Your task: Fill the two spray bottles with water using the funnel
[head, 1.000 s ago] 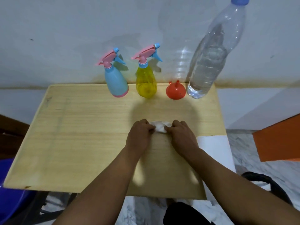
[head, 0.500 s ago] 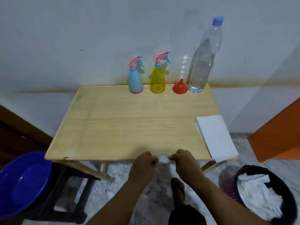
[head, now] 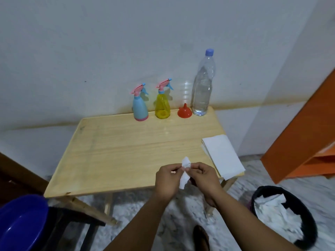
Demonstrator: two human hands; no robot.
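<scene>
A blue spray bottle [head: 140, 107] and a yellow spray bottle [head: 162, 105], both with pink trigger heads screwed on, stand at the far edge of the wooden table [head: 126, 151]. To their right rests an orange funnel [head: 184, 111], spout up, then a tall clear water bottle [head: 203, 87] with a blue cap. Over the table's near edge, my left hand [head: 167, 178] and my right hand [head: 204, 176] both pinch a crumpled white tissue [head: 185, 171] between them.
A folded white cloth [head: 223, 156] lies on the table's right edge. On the floor stand a black bin [head: 284, 214] with white paper at the right and a blue basin [head: 20, 223] at the left. An orange cabinet [head: 304, 134] stands to the right.
My view has pulled back from the table. Both hands drew the tissue from the table's middle toward me and lifted it off the surface; it now hangs between my fingers.
</scene>
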